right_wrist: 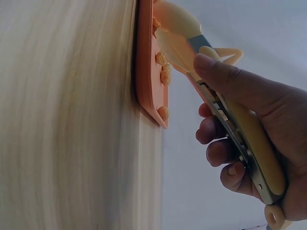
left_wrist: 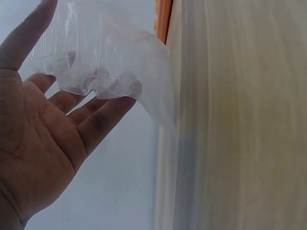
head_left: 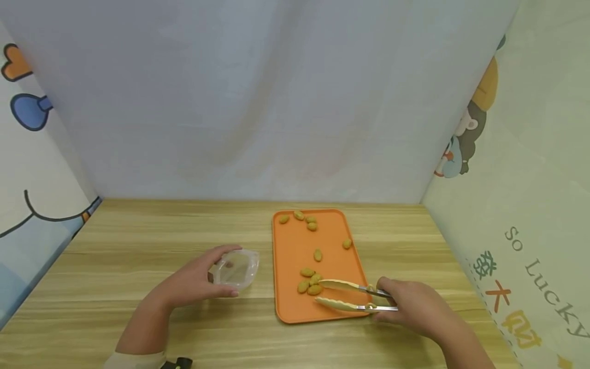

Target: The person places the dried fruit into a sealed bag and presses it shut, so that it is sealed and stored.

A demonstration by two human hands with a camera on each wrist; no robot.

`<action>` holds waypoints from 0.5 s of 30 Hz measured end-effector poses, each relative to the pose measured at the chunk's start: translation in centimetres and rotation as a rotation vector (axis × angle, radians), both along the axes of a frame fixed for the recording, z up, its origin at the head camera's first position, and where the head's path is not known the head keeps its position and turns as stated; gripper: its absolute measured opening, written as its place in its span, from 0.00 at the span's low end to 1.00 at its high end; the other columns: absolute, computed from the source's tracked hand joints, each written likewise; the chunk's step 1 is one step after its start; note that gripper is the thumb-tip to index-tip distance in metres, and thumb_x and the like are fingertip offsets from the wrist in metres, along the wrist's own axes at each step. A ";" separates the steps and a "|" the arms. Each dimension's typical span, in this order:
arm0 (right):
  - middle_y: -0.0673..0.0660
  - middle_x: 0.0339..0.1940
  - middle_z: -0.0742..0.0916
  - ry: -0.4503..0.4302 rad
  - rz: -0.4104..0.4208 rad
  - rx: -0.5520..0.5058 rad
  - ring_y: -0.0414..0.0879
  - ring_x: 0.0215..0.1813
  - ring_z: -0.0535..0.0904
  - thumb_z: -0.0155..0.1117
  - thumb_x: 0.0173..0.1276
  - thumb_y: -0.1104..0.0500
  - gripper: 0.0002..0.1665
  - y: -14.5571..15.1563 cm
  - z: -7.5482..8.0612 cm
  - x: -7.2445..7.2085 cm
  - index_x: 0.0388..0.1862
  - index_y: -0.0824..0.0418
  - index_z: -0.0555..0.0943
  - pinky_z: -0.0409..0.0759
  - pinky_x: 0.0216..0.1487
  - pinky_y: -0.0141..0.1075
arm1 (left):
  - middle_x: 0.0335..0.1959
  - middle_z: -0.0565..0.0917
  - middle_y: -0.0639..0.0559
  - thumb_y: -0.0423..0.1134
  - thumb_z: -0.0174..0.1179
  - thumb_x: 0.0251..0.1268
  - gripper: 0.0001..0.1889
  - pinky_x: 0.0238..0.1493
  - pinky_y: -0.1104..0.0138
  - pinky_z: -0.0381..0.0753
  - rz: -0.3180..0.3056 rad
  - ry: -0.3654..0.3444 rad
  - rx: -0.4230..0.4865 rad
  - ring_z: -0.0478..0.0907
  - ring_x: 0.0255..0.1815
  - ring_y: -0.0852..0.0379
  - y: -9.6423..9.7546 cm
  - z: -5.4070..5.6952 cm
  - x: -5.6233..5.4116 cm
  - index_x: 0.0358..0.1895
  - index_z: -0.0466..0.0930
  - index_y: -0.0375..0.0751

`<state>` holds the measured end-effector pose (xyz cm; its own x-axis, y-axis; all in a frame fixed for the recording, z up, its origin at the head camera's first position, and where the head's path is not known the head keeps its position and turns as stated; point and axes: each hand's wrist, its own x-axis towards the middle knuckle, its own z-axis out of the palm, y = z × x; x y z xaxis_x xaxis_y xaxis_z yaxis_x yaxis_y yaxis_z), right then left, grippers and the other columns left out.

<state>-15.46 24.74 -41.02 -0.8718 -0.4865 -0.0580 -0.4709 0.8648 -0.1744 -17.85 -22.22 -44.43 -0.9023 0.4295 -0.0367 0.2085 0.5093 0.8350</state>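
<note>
My left hand point(head_left: 198, 277) holds a clear plastic container point(head_left: 237, 269) between thumb and fingers, just left of the orange tray point(head_left: 283, 307). Seen from the left wrist, the container point(left_wrist: 110, 52) is thin and ridged, and its contents are hard to make out. In my right hand point(head_left: 417, 307) is a pair of tongs point(head_left: 364, 308) with yellow scalloped heads and metal arms. The tong heads stand apart over the near part of the tray, close to a cluster of small tan oval pieces point(head_left: 315, 290). From the right wrist, the pieces point(right_wrist: 163, 113) look rough and nut-like.
More tan pieces point(head_left: 298, 215) lie along the tray's far edge, one point(head_left: 346, 244) at its right edge and one point(head_left: 318, 255) near the middle. The wooden table point(head_left: 193, 225) ends at a pale cloth backdrop point(head_left: 230, 102), with printed cloths at both sides.
</note>
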 end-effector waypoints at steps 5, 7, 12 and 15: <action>0.37 0.18 0.67 0.001 0.005 -0.002 0.31 0.21 0.60 0.71 0.48 0.31 0.27 -0.1 -0.1 -0.1 0.33 0.45 0.70 0.60 0.22 0.29 | 0.65 0.71 0.43 0.52 0.75 0.50 0.45 0.41 0.63 0.83 -0.012 0.006 0.008 0.74 0.58 0.43 0.0 0.0 -0.1 0.72 0.60 0.67; 0.37 0.18 0.67 0.002 0.010 -0.004 0.31 0.21 0.59 0.71 0.48 0.32 0.27 -0.1 -0.1 -0.1 0.32 0.45 0.70 0.59 0.21 0.29 | 0.65 0.71 0.43 0.52 0.75 0.51 0.44 0.40 0.63 0.83 -0.014 -0.001 0.012 0.74 0.58 0.42 0.1 0.0 -0.1 0.72 0.60 0.66; 0.36 0.17 0.67 0.015 0.025 -0.003 0.31 0.20 0.59 0.72 0.48 0.33 0.26 -0.2 -0.4 -0.2 0.32 0.45 0.70 0.60 0.21 0.29 | 0.64 0.72 0.44 0.52 0.75 0.50 0.44 0.40 0.65 0.82 -0.011 0.008 -0.006 0.75 0.57 0.44 0.1 0.0 -0.1 0.72 0.61 0.66; 0.36 0.18 0.68 0.025 0.035 0.000 0.31 0.20 0.59 0.72 0.48 0.34 0.26 -0.1 -0.6 -0.3 0.31 0.45 0.70 0.60 0.21 0.29 | 0.64 0.72 0.44 0.53 0.75 0.50 0.45 0.41 0.65 0.82 -0.012 0.017 -0.015 0.75 0.58 0.44 0.1 -0.1 -0.2 0.72 0.61 0.66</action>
